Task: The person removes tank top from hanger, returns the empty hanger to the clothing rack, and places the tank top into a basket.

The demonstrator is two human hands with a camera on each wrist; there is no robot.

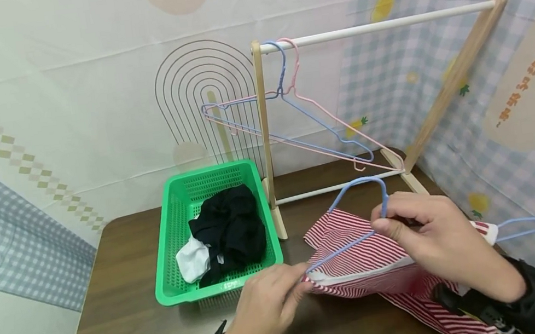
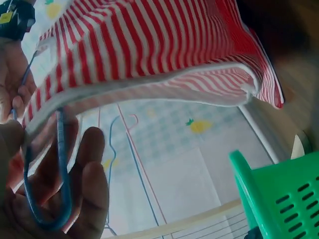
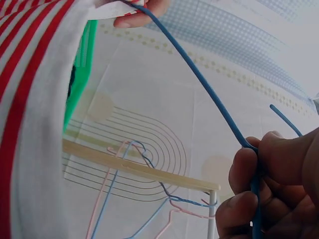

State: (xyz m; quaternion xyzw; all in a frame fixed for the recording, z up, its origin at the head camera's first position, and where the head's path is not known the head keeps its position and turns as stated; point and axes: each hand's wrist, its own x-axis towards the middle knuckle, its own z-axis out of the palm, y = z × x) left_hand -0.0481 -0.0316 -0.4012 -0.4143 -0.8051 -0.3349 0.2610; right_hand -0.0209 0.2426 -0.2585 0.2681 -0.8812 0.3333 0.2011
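Note:
A red-and-white striped garment with a white-trimmed opening lies bunched on the table's right side. My right hand pinches a blue clothes hanger just below its hook; one end of the hanger pokes out of the garment at the far right. At the opening's left edge my left hand pinches the white trim together with the hanger's other end. In the left wrist view that rounded blue end lies against my fingers. The right wrist view shows the hanger's bar running between both hands.
A green basket to the left holds black clothing and a white cloth. Behind stands a wooden rack with a white rail, carrying a blue hanger and a pink hanger.

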